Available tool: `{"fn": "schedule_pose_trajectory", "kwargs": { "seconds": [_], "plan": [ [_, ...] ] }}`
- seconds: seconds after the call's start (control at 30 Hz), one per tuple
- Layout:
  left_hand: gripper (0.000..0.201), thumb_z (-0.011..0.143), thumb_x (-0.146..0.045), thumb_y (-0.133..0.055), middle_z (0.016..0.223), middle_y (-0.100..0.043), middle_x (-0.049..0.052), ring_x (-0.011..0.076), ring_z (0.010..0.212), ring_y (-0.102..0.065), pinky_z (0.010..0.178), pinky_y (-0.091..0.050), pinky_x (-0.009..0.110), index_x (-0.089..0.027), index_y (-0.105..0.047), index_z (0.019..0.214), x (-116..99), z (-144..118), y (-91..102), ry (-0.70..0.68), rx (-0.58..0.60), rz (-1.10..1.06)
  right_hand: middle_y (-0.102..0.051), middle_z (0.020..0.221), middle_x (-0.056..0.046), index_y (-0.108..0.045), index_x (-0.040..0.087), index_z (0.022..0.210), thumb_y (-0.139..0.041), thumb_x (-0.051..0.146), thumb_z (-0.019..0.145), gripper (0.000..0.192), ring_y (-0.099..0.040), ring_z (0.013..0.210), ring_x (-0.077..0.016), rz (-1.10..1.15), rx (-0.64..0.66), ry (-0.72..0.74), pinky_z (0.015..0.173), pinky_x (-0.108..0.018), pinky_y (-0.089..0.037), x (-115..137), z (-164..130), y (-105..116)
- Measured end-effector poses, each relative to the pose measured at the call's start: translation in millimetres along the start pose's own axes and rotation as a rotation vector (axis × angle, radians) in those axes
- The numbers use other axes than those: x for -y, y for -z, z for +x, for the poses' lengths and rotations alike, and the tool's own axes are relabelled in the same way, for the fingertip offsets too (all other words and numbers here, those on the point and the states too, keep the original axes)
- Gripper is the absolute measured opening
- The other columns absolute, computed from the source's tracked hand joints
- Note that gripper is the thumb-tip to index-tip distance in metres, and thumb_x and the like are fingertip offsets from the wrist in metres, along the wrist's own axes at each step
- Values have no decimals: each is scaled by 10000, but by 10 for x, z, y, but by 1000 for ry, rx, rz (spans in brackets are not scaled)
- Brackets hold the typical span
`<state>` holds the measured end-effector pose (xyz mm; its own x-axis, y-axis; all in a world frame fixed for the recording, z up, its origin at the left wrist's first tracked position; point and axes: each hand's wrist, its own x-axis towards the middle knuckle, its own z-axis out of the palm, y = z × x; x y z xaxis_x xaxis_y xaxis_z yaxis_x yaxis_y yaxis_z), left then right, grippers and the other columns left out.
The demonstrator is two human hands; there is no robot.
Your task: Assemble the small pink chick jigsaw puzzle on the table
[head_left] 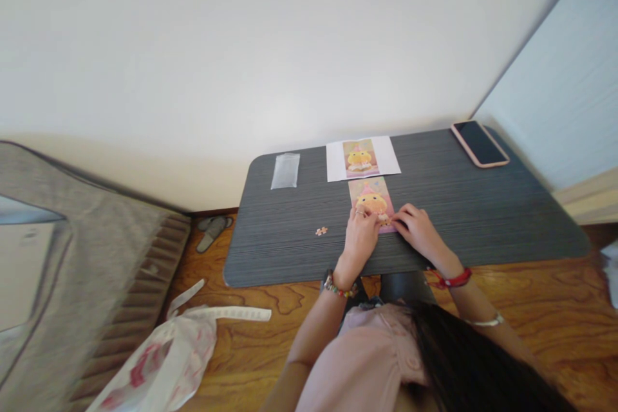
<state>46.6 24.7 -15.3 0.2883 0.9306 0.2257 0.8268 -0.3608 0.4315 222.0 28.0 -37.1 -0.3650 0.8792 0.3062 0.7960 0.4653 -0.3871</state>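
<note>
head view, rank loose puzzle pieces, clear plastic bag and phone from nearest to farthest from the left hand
1. The loose puzzle pieces, just to the left of the left hand on the table.
2. The clear plastic bag, farther away at the table's back left.
3. The phone, farthest, at the back right corner beyond the right hand.

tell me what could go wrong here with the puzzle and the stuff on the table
1. Both the left hand and the right hand press on the lower edge of the puzzle; a sideways slip might push joined pieces apart.
2. The loose pieces lie apart on the dark table and could be brushed off unnoticed.
3. The phone sits close to the far right corner and might get knocked down.
</note>
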Motion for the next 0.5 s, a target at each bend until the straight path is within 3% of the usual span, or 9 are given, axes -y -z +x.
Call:
{"fn": "schedule_pose_trajectory", "kwargs": {
  "seconds": [0.5],
  "plan": [
    [83, 811, -198, -563, 935, -508, 62, 199, 924, -459, 860, -449, 346, -185, -645, 813, 2, -19, -28, 37, -22, -29, -594, 847, -63, -642, 184, 848, -484, 261, 866, 177, -559, 823, -187, 5, 7, -16, 691, -317, -367, 35, -51, 20]
  ]
}}
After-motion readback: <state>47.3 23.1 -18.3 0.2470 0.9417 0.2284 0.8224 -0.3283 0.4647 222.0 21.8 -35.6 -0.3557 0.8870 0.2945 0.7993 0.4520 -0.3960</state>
